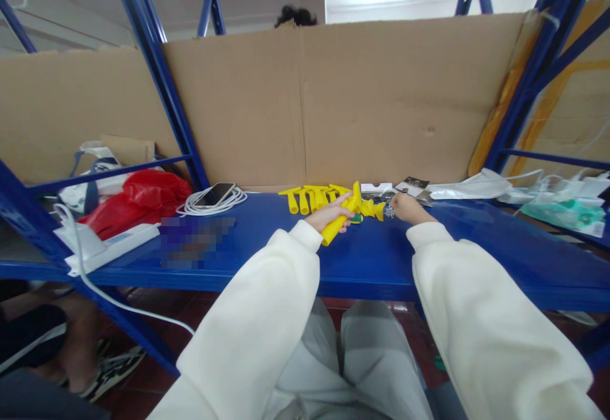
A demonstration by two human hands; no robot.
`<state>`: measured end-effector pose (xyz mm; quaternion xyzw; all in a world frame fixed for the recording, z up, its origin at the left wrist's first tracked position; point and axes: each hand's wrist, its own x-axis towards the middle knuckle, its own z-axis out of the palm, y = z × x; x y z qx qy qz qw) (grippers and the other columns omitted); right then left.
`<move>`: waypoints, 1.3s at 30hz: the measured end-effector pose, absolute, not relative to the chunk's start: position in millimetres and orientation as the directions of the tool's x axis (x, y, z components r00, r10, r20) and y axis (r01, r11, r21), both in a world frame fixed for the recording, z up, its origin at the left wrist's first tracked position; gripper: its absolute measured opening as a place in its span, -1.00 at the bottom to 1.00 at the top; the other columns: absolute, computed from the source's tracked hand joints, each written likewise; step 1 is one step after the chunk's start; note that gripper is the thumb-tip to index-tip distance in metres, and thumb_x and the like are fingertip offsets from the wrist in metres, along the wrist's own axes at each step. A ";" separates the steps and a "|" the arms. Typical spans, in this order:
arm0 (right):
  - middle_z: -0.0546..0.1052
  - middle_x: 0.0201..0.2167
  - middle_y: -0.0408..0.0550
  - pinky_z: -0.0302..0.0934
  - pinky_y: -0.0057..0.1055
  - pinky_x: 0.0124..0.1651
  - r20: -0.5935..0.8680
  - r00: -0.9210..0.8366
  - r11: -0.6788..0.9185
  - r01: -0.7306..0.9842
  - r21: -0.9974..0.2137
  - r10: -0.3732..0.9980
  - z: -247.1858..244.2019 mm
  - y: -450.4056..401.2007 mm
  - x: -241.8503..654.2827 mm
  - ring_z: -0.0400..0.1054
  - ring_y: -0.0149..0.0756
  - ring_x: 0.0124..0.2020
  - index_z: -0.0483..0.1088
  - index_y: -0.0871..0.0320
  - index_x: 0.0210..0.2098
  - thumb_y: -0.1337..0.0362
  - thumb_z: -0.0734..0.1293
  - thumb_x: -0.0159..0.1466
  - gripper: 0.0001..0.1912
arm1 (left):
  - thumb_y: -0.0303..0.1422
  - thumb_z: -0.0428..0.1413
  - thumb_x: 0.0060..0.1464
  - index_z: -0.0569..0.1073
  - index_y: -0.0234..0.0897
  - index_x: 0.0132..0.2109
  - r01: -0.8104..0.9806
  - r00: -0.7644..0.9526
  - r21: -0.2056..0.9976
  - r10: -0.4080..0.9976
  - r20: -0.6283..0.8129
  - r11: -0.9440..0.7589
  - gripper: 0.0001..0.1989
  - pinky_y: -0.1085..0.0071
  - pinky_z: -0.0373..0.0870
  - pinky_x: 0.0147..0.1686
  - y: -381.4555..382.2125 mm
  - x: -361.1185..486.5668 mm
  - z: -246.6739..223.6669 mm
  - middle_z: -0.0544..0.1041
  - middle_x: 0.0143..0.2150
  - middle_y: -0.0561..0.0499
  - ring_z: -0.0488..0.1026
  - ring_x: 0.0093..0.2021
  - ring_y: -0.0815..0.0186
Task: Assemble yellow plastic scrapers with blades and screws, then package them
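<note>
My left hand (330, 214) is wrapped round a yellow tool handle (335, 230), whose yellow head (356, 196) points up and away. My right hand (406, 208) has its fingers pinched together over small metallic parts (389, 210); what it grips is too small to make out. Between the hands lie yellow pieces (372, 209), with a small green item (356, 218) by my left fingers. Several yellow T-shaped tools (305, 200) lie in a row beyond my left hand.
On the blue shelf (372, 267), a phone (220, 194) rests on a coiled white cable (190, 205). Farther left are a red bag (143, 197) and a power strip (114, 246). Cardboard (381, 102) stands behind. White and green packages (567, 210) are at right. A seated person's leg shows lower left.
</note>
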<state>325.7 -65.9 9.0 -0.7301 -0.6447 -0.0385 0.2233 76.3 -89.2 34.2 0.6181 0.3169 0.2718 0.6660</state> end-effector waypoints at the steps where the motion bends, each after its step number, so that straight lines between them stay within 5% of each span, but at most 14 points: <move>1: 0.60 -0.33 0.17 0.32 -0.35 -0.12 0.417 0.141 0.012 0.939 -0.344 0.898 10.0 -65.2 321.7 0.51 -0.14 -0.21 0.50 0.24 -0.34 0.47 0.24 0.19 -0.81 | -0.64 0.03 0.03 -0.13 -0.04 0.48 0.030 0.653 0.996 0.753 -0.086 0.088 -0.05 0.60 0.15 -0.63 -88.9 76.5 33.7 0.32 -0.46 0.18 0.26 -0.63 0.48; 5: 0.51 -0.44 -0.05 0.33 -0.34 -0.21 0.580 0.002 0.404 0.714 -0.571 0.815 11.6 -64.7 300.2 0.40 -0.28 -0.36 0.35 0.14 -0.40 0.28 0.27 0.23 -0.91 | -0.63 0.04 0.02 -0.18 -0.02 0.48 0.035 0.659 0.995 0.746 -0.094 0.094 -0.02 0.59 0.17 -0.63 -86.5 77.4 31.1 0.32 -0.46 0.19 0.26 -0.63 0.48; 8: 0.39 -0.53 -0.16 0.28 -0.40 -0.35 0.567 -0.068 0.520 0.501 -0.692 0.821 10.5 -67.0 286.5 0.30 -0.35 -0.46 0.29 0.11 -0.41 0.02 0.32 0.21 -0.71 | -0.62 0.08 0.01 -0.19 0.03 0.48 0.039 0.682 0.994 0.725 -0.102 0.103 0.01 0.60 0.18 -0.61 -85.0 77.7 30.0 0.30 -0.46 0.20 0.26 -0.63 0.50; 17: 0.26 -0.57 -0.24 0.11 -0.48 -0.50 0.493 -0.084 0.481 0.411 -0.775 0.866 8.5 -69.3 279.1 0.17 -0.41 -0.53 0.27 0.09 -0.40 -0.15 0.35 0.10 -0.57 | -0.64 0.05 0.04 -0.13 0.01 0.47 0.081 0.695 0.991 0.707 -0.130 0.102 -0.05 0.59 0.18 -0.61 -88.1 77.1 31.2 0.29 -0.47 0.20 0.25 -0.64 0.49; 29: 0.29 -0.59 -0.24 0.15 -0.45 -0.47 0.510 -0.065 0.491 0.400 -0.774 0.858 8.7 -70.5 278.3 0.20 -0.40 -0.51 0.28 0.11 -0.43 -0.19 0.37 0.05 -0.52 | -0.63 0.06 0.02 -0.14 0.00 0.48 0.093 0.713 0.992 0.690 -0.126 0.085 -0.03 0.59 0.17 -0.63 -87.9 76.2 30.3 0.28 -0.49 0.21 0.25 -0.64 0.49; 39: 0.34 -0.54 -0.19 0.21 -0.42 -0.39 0.567 0.119 0.438 0.514 -0.737 0.815 6.9 -63.0 277.1 0.23 -0.38 -0.47 0.20 0.08 -0.50 -0.30 0.37 0.02 -0.43 | -0.60 0.10 0.00 -0.11 0.00 0.46 -0.005 0.715 0.994 0.695 -0.070 0.106 -0.03 0.60 0.16 -0.63 -87.0 75.6 30.7 0.31 -0.46 0.20 0.25 -0.64 0.50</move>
